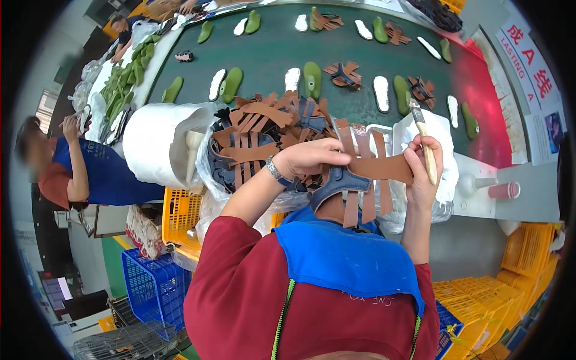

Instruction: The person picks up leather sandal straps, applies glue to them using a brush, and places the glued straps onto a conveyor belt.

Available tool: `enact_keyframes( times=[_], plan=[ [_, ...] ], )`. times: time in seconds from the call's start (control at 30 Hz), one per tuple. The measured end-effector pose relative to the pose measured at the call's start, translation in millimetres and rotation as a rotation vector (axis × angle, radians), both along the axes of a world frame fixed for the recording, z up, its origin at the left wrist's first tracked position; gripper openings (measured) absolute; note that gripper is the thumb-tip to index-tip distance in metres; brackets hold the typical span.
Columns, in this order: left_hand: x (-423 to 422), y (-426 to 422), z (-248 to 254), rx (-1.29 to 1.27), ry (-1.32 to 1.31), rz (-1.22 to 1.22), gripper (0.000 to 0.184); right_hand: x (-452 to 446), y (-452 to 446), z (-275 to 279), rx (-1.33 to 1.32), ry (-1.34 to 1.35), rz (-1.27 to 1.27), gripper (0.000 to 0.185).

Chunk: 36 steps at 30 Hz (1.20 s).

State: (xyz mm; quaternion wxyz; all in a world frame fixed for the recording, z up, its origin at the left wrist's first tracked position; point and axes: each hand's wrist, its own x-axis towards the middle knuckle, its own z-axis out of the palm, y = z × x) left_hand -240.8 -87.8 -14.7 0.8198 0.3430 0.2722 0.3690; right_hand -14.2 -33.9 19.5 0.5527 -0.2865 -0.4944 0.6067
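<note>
A mixed heap of brown strappy and dark navy sandal uppers [258, 117], bagged in clear plastic, serves as the landmark. Just to its right is the single sandal upper with flat brown straps and a navy panel [381, 168] being handled, held up in front of the person.

The left hand [315, 158], with a silver-banded watch [275, 169] on its wrist, reaches across the near right part of the heap. Its thumb lies along the upper beside the navy panel; the fingers are mostly hidden underneath, closed against the piece. The right hand [425, 165], farther right of the heap, is curled around a pale wooden-handled brush [426, 150], bristles pointing up and away, and its thumb is at the end of the widest brown strap. Whether it also grips that strap I cannot tell.

Beyond the heap stretches the green-topped bench [258, 51], with olive-green foot-shaped soles [312, 80] and white foot-shaped insoles [381, 94] spaced out in rows. A large white cylindrical tub [153, 141] sits tilted just left of the heap; a yellow slatted plastic crate [180, 219] is below it, on the near side. Well left of the heap a co-worker in a blue apron [111, 171] has one hand raised. To the heap's far right stands a small reddish-pink cup [503, 191].
</note>
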Motion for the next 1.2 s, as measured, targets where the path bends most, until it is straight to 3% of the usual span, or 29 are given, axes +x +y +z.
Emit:
enact_keyframes(
  times=[0.03, 0.13, 0.27, 0.37, 0.47, 0.53, 0.6, 0.67, 0.8, 0.93, 1.03, 1.2],
  plan=[
    [-7, -5, -4, -0.058, -0.037, -0.03, 0.061, -3, -1, 3, 0.014, -0.015, 0.026, 0.031],
    [-8, -8, 2, 0.131, -0.214, -0.147, 0.062, -11, -3, 9, 0.056, -0.052, 0.126, 0.03],
    [-2, -6, 0, 0.036, -0.428, -0.15, 0.07, -16, 2, 12, 0.142, -0.119, 0.158, 0.027],
    [3, 2, 28, -0.03, -0.272, -0.145, 0.058, -18, 3, 17, 0.207, -0.185, 0.124, 0.024],
    [20, 11, 24, 0.069, -0.095, -0.154, 0.045, -20, 7, 15, 0.24, -0.22, 0.106, 0.023],
    [12, 11, 22, 0.021, 0.195, -0.089, 0.044, -17, 10, 8, 0.257, -0.232, 0.066, 0.024],
    [12, 9, 22, -0.11, 0.077, -0.028, 0.052, -9, 12, 6, 0.154, -0.19, -0.015, 0.025],
    [17, 13, 31, -0.067, -0.022, -0.022, 0.061, 6, 20, 7, 0.064, -0.121, -0.076, 0.029],
    [27, 19, 21, 0.034, 0.06, 0.064, 0.072, 46, 21, 19, 0.127, -0.204, -0.154, 0.026],
    [34, 22, 24, -0.034, 0.178, -0.044, 0.072, 57, 17, 35, 0.117, -0.325, -0.119, 0.024],
    [42, 21, 19, -0.057, 0.129, -0.027, 0.074, 50, 17, 33, 0.222, -0.461, -0.145, 0.025],
    [49, 21, 17, -0.072, 0.038, -0.029, 0.079, 62, 15, 32, 0.215, -0.449, -0.158, 0.025]
  ],
)
